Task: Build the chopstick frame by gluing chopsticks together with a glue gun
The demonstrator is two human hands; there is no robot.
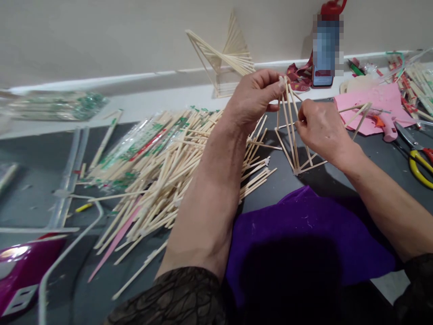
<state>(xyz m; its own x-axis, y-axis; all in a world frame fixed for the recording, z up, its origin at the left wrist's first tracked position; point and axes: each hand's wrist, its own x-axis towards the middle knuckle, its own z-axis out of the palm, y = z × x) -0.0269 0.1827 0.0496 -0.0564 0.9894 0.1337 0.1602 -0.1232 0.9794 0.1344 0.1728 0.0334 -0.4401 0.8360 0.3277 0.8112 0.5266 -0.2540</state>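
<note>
A frame of thin wooden chopsticks [291, 131] stands on the dark tabletop, its sticks joined at a whitish corner at the bottom. My left hand [259, 97] pinches the top end of the frame, where several sticks meet. Lower on the right side, my right hand [320, 128] has its fingers closed against the frame's sticks; the fingertips are partly hidden. A large pile of loose chopsticks [169, 180] lies left of the frame, partly behind my left forearm. Behind my left hand, a finished-looking twisted chopstick structure [219, 58] leans near the wall.
Wrapped chopsticks [145, 144] and a clear bag [57, 106] lie left. A phone [323, 54] stands against a red object. Right are a pink sheet [402, 101], a pink glue gun [390, 128] and yellow-handled scissors [419, 169]. Purple cloth [270, 221] lies in front; a white cable [54, 266] runs left.
</note>
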